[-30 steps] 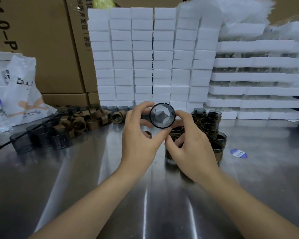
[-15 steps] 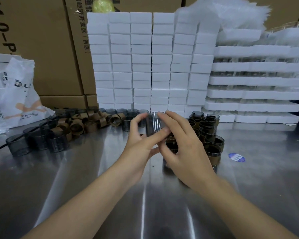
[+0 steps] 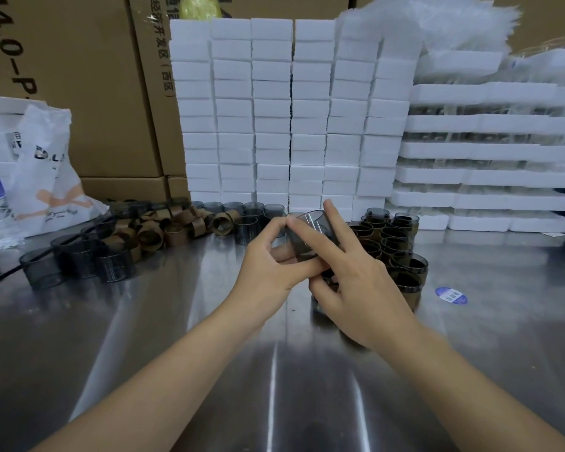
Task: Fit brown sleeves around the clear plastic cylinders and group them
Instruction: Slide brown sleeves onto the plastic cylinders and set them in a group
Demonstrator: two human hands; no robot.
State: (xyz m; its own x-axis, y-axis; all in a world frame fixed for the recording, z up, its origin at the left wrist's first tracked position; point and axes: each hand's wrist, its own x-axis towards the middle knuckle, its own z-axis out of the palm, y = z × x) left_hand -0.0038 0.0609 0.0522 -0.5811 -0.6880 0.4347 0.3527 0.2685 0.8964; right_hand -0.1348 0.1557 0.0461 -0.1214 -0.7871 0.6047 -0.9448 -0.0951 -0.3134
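One smoky clear cylinder (image 3: 309, 234) is held tilted above the steel table (image 3: 144, 337), between the two hands and just in front of the group of sleeved cylinders (image 3: 395, 249). It is pinched by the left hand (image 3: 269, 272), thumb and forefinger closed at its upper rim and the other fingers curled beneath it. The right hand (image 3: 362, 295) is laid against its near side with the fingers spread, one pointing upward past the rim. No brown sleeve can be made out on this cylinder, though part of it is hidden by the fingers, so this is not certain.

Several risks may be judged from here. The grip is light and taken at the rim of a smooth wall, so the cylinder could slip and fall onto the finished group directly below, and the closely packed pieces could be toppled. The thin wall could be squeezed out of round if pressed harder. The right wrist hangs close over the group and could knock it.

Loose brown sleeves (image 3: 173, 228) and bare cylinders (image 3: 79, 262) lie to the left, well apart from the hands.

Little writing can be read: "4.0-P" is printed on a cardboard box (image 3: 62, 76), and Chinese characters on the next box (image 3: 159, 60). "D.L" is seen on a white plastic bag (image 3: 46, 177). A blue barcode sticker (image 3: 450, 295) lies on the table, its print too small to read.
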